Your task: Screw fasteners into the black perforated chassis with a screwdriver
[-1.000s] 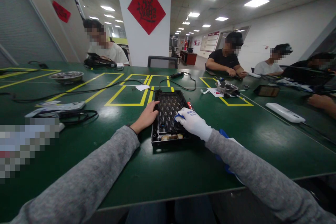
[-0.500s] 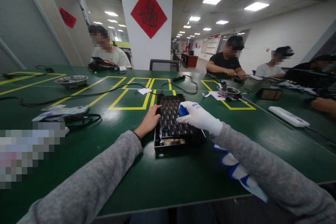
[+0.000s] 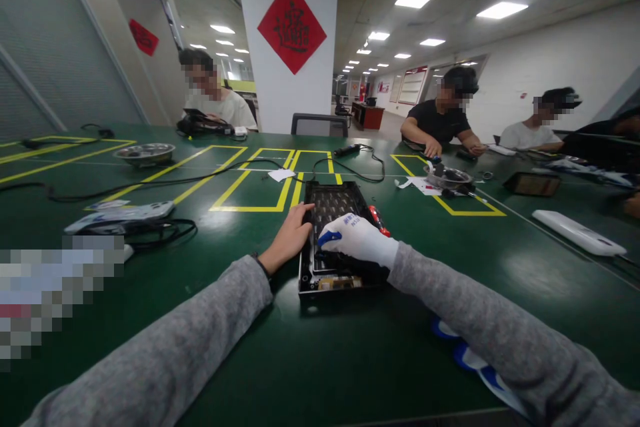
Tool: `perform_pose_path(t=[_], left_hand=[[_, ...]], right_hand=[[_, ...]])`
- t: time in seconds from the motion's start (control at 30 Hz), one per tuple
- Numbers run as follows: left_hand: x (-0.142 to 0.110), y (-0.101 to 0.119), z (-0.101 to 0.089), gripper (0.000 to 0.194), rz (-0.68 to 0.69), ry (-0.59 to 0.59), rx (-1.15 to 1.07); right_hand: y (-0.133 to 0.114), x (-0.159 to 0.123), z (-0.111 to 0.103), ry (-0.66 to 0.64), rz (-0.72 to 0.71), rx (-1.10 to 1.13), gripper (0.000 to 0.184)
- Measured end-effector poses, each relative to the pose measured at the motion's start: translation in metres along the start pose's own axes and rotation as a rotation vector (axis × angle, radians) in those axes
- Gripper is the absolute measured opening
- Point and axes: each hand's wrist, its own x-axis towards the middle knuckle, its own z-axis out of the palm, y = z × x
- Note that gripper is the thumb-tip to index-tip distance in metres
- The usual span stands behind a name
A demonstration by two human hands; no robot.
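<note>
A black rectangular case (image 3: 345,192) lies on the table in front of me, with rows of small dark shapes across its inside and a yellowish part at its near end. My bare left hand (image 3: 289,238) rests along the case's left edge, its fingers stretched out and nothing seen in them. Over the lower right of the case is my right hand (image 3: 356,240), in a white glove with blue fingertips. Its fingers are curled together and pointing down, and anything they hold is hidden. A red and black object (image 3: 380,221) lies against the case's right side.
A spare white and blue glove (image 3: 493,373) lies by my right forearm. Metal bowls (image 3: 145,154) stand at left and right. Black cables (image 3: 150,188), a white power strip (image 3: 577,232) and a white device (image 3: 135,212) lie about. Several people sit around the green table.
My right hand has moved down and left over the case toward its near end. The red and black object now shows beside the case. My left hand stays at the left edge.
</note>
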Motion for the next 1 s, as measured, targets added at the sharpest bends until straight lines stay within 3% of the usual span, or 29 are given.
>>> perform_pose_path(t=[0.37,0.53,0.63,0.7,0.8,0.9,1.0], left_hand=[[0.001,-0.004,0.000,0.052,-0.032,0.000,-0.013],[0.001,-0.002,0.000,0.052,-0.035,-0.015,-0.021],[0.000,0.000,-0.001,0.051,-0.035,-0.013,-0.020],[0.000,0.002,-0.001,0.051,-0.032,-0.015,-0.021],[-0.001,0.006,-0.003,0.050,-0.042,-0.014,-0.020],[-0.002,0.009,-0.003,0.050,-0.080,0.006,-0.012],[-0.003,0.010,-0.003,0.050,-0.089,0.015,-0.016]], right_hand=[[-0.004,0.000,0.006,-0.048,-0.023,-0.189,0.023],[-0.003,-0.001,0.010,0.021,-0.055,-0.247,0.021],[-0.001,-0.003,0.004,0.061,-0.034,-0.159,0.019],[-0.005,-0.005,-0.006,0.006,-0.056,-0.006,0.017],[-0.016,-0.010,-0.023,-0.183,-0.149,0.223,0.016],[-0.030,-0.015,-0.032,-0.290,-0.183,0.274,0.014],[-0.037,-0.016,-0.032,-0.333,-0.103,0.267,0.015]])
